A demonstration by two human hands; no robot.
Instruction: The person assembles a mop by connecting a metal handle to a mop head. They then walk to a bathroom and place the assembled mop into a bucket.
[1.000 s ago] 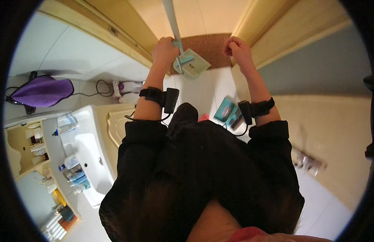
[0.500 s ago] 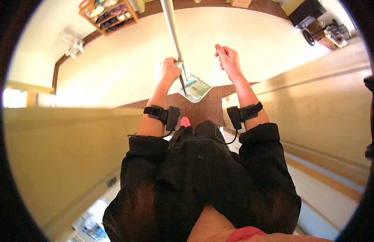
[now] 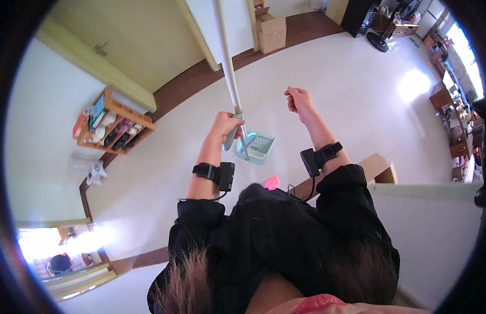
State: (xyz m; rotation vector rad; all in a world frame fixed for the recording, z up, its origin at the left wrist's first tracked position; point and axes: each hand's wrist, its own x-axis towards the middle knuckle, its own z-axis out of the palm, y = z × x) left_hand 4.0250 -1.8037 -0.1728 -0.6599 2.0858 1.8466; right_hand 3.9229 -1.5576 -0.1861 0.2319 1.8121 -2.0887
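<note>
My left hand [image 3: 224, 125] is closed around a long pale broom handle [image 3: 230, 68] together with the dustpan's pole, whose grey-green grip [image 3: 231, 138] pokes out below my fingers. At the lower end of the poles hangs a pale green dustpan [image 3: 261, 152] with a toothed comb inside. The broom's blue bristles [image 3: 249, 139] rest in the pan, partly behind the metal pole. Off to the right and apart from the broom, my right hand [image 3: 299, 100] is curled into a loose fist, with nothing visible in it.
A wooden shoe rack [image 3: 117, 125] and a white stool [image 3: 94, 171] stand by the left wall. Beyond is a closed door [image 3: 122, 42], then a cardboard box [image 3: 273, 34]. A black fan [image 3: 378, 42] stands far right, near cluttered desks. Pale floor tiles [image 3: 348, 94] spread ahead.
I have moved forward out of the narrow passage into the room. The broom and dustpan came along in my left hand, and the shoe rack and door show nearer now.
</note>
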